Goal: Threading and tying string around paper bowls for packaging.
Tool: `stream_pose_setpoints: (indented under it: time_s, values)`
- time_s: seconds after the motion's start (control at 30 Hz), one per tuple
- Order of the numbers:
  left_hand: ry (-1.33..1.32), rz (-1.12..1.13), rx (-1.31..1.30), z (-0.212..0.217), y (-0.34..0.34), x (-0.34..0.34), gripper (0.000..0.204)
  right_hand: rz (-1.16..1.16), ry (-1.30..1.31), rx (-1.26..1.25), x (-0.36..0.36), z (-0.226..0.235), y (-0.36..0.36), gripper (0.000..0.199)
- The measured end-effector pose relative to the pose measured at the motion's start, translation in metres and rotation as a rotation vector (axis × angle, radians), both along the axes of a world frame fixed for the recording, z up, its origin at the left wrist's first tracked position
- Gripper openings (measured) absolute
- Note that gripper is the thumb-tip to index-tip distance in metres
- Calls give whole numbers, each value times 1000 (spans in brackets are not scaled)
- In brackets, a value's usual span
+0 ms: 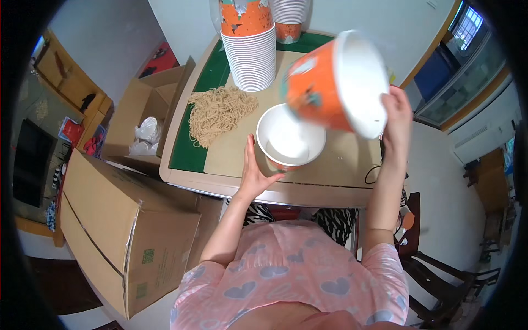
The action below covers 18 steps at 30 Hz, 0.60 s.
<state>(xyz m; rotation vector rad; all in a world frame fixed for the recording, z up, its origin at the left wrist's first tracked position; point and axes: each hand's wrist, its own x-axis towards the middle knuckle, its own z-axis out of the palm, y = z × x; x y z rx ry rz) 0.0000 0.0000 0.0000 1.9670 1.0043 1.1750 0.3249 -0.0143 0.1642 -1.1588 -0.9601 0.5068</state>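
Note:
A white-lined paper bucket [291,137] stands upright near the front of the table, its mouth facing up. Beside its left side is my left hand [256,173], fingers stretched and thumb apart; whether they touch the wall I cannot tell. My right hand [397,118] grips the rim of another paper bucket [316,85], orange outside and white inside. That one is held tilted on its side above the table, mouth turned to the right, and is blurred by motion. The inside of the upright bucket looks white, with no contents visible.
A tall stack of nested paper buckets [253,60] stands at the back left, with another stack [289,27] behind it. Tangled beige string [220,115] lies on the table's left [190,157]. An open carton [124,118] and a large cardboard box [159,242] stand left of the table.

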Motion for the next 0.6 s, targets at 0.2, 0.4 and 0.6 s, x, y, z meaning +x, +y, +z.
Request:
stream_pose_setpoints:
  time_s: [0.2,0.4,0.6]
  values:
    - [7,71,19,-3,-7,-15,120,-458,-154,-54,30,-15,-61,32]
    - [27,413,24,-16,15,-54,36,-245,-148,-343,49,-91,-71,31]
    - [90,426,23,-28,39,-69,13,-180,-1,-416,39,-132,-56,30]
